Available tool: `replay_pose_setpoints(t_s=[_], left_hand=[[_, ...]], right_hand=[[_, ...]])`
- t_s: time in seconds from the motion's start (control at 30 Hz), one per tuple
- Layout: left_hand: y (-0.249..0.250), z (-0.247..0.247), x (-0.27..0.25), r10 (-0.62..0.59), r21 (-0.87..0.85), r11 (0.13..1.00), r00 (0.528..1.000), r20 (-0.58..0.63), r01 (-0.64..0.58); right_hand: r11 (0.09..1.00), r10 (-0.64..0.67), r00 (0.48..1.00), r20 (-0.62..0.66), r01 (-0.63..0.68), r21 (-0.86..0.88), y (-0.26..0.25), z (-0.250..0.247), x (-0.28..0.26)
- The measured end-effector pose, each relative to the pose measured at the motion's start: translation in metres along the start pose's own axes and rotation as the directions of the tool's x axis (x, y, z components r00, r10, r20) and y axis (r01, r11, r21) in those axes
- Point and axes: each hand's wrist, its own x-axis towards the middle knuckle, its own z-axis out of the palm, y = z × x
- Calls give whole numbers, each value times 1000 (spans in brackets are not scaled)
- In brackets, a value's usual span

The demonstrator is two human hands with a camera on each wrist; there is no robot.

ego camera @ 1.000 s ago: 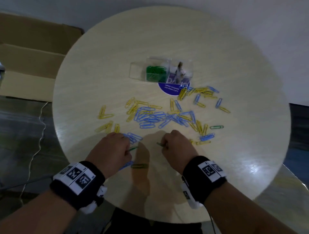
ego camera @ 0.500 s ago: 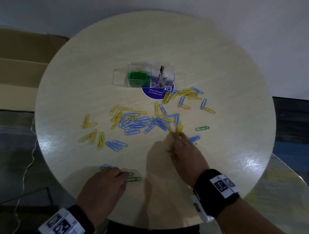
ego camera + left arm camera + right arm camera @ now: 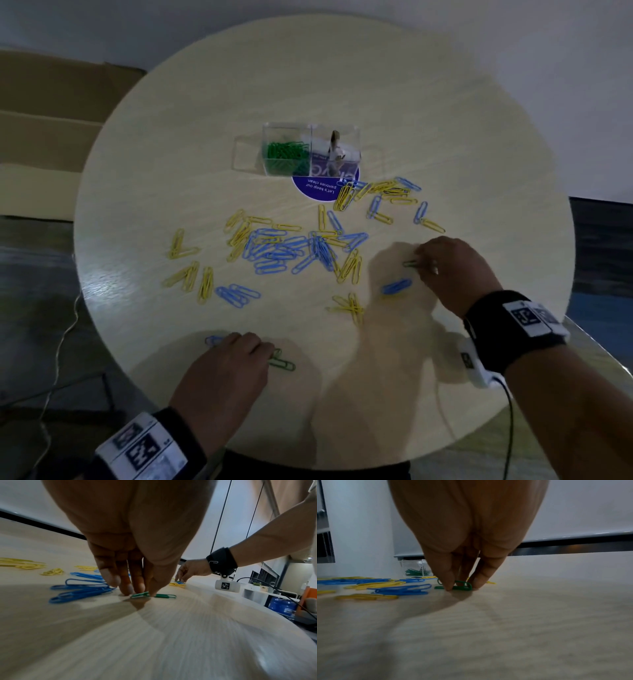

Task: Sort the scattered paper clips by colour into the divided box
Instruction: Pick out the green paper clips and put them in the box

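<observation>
Down at the near edge of the round table, the left hand has its fingertips pressed together on a green clip, thumb and fingers closing on it in a narrow pinch while it lies on the wood. A second green clip lies touching it, poking out to the right of the fingers. Just left of that hand sits a small bunch of blue clips, right against the fingertips.

Further in and towards the right edge, the right hand is down on the table too, thumb and fingers narrowed around another green paper clip, with a further green one half hidden behind the thumb. Whether that clip is off the surface, hard to tell. A pair of blue clips lies just beside this hand on its near left, and a little cluster of yellow clips nearer the edge.

Across the middle, the main scatter: blue clips tangled at the centre, yellow ones fanned out to the left and up towards the far right.

Beyond all that, near the table's centre, stands the clear divided box, partly on a round purple sticker. Its left compartment holds a heap of green clips; what sits in the right one is unclear.
</observation>
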Motion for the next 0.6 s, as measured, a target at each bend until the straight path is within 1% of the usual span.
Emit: replay_pose_setpoints(t_s=[0.13,0.23,0.3,0.43,0.53,0.6], left_hand=[[5,0,-2,54,-16,998,998,-18,-54],[3,3,-2,101,-49,994,995,14,-100],[2,4,-3,92,-58,994,994,65,-88],[8,3,2,50,46,997,986,158,-58],[7,-1,13,-13,37,999,987,163,7],[0,-4,22,-46,-10,999,986,162,48]], right_hand=[[999,33,999,-13,-32,19,-2,2,7],[978,153,988,1,-151,143,-3,6,8],[967,194,981,11,-193,166,-2,6,6],[975,187,982,28,-189,114,-4,7,0],[969,213,976,34,-216,120,-10,4,-3],[962,213,977,28,-215,169,-17,-1,0]])
